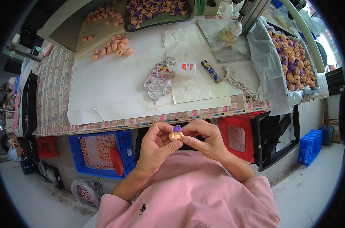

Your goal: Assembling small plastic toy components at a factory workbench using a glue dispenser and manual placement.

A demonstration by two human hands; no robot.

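Observation:
Just past the near edge of the table, I hold a small peach toy figure [176,134] with a purple part at its top end. My left hand [159,142] pinches its left side between thumb and fingers. Opposite it, my right hand [204,138] grips the right side with its thumb and forefinger. Both hands are closed, and the fingertips cover part of the toy. On the table beyond lie loose round peach doll heads [115,47]. A dark tray [187,17] behind them holds peach and purple doll bodies.
A crumpled patterned cloth [159,79], a white bottle [187,69] and a dark blue tube [210,71] lie mid-table. At right, a lined box [261,49] is full of figures. Below the table are a blue crate [129,152] and a red stool [237,133].

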